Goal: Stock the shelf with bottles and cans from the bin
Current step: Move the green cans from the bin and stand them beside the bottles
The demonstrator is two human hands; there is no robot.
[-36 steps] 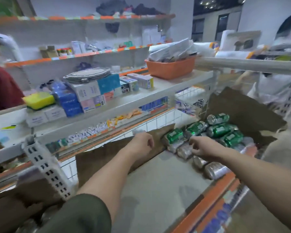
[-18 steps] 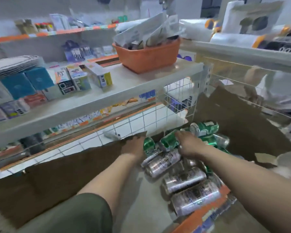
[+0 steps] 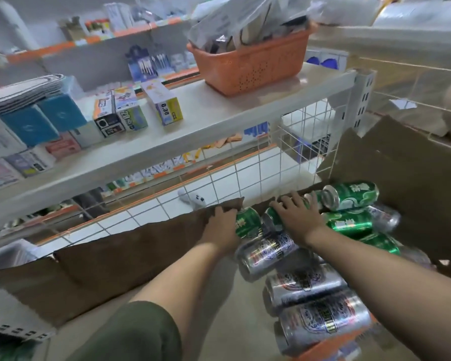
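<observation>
At cardboard edge [image 3: 151, 230], left hand [image 3: 223, 227] touches cans [image 3: 248, 223]; right hand [image 3: 298, 220] (spread) too.

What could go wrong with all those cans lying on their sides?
1. The silver cans lie on their sides right by the orange shelf edge; a nudge might roll one off.
2. The top green can rests on other cans. It may tumble if the right hand, spread over the cans beside it, shifts them.
</observation>
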